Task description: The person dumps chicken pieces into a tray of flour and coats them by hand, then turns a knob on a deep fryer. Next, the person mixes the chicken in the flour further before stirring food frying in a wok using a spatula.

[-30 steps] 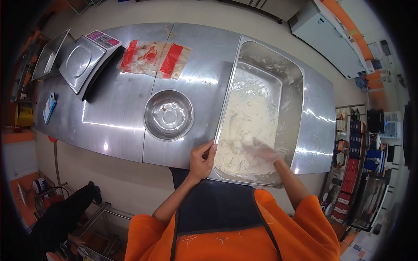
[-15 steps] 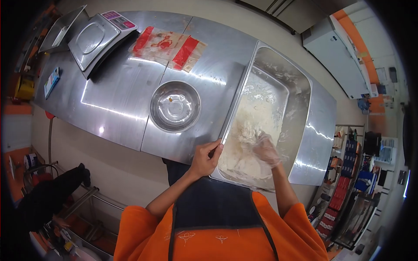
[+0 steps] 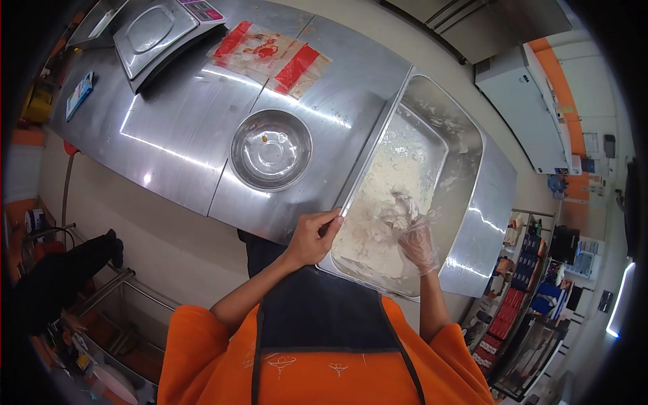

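Note:
A deep steel pan [image 3: 327, 262] holds a bed of white flour [image 3: 368, 246]. My left hand [image 3: 314, 236] is bare and closed on the pan's near left rim, thumb and fingers pinching the edge. Inside the pan, my right hand [image 3: 418, 248] wears a clear plastic glove dusted with flour. Its fingers curl at a flour-coated lump [image 3: 403, 208], whose kind I cannot make out. Flour and glare partly hide the fingertips. Left of the pan stands a round steel bowl [image 3: 271, 169] with a small orange-brown bit inside.
A red-and-clear plastic bag [image 3: 270, 57] lies flat on the steel table [image 3: 182, 128]. Farther left are a weighing scale [image 3: 158, 37] and a blue packet [image 3: 79, 96]. Another person's dark-clothed leg [image 3: 81, 260] shows at lower left. A stocked shelf [image 3: 520, 277] stands at right.
My right hand has shifted slightly within the flour, and the coated lump now shows more clearly at its fingers. My left hand keeps hold of the rim. The camera view has tilted a little.

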`<action>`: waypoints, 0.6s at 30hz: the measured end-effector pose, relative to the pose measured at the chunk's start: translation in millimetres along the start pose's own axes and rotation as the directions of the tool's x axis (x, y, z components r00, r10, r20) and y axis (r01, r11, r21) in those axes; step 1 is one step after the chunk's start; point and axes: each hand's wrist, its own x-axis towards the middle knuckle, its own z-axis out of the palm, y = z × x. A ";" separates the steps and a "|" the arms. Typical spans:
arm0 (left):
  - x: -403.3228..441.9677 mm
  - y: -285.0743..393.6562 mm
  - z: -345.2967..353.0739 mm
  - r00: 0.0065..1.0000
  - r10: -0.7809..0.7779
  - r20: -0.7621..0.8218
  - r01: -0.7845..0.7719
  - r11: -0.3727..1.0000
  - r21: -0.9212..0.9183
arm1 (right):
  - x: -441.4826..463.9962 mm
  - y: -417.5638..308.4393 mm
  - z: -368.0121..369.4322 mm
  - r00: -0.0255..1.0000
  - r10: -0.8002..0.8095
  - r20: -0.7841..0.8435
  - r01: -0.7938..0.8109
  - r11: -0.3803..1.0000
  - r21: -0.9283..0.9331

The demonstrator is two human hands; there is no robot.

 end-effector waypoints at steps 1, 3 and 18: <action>-0.2 1.1 0.0 1.000 0.001 -0.001 -0.001 1.000 -0.005 | -0.1 -1.5 0.3 1.000 0.013 -0.002 -0.013 0.999 0.037; 1.0 5.3 -1.3 1.000 0.007 -0.003 -0.007 1.000 -0.012 | -1.5 -6.0 -3.1 0.999 0.035 -0.004 -0.035 0.994 0.104; 1.0 1.5 -0.3 0.999 0.031 -0.017 -0.031 0.999 -0.028 | 25.7 -69.2 -39.4 0.999 -0.044 -0.013 0.045 0.897 0.440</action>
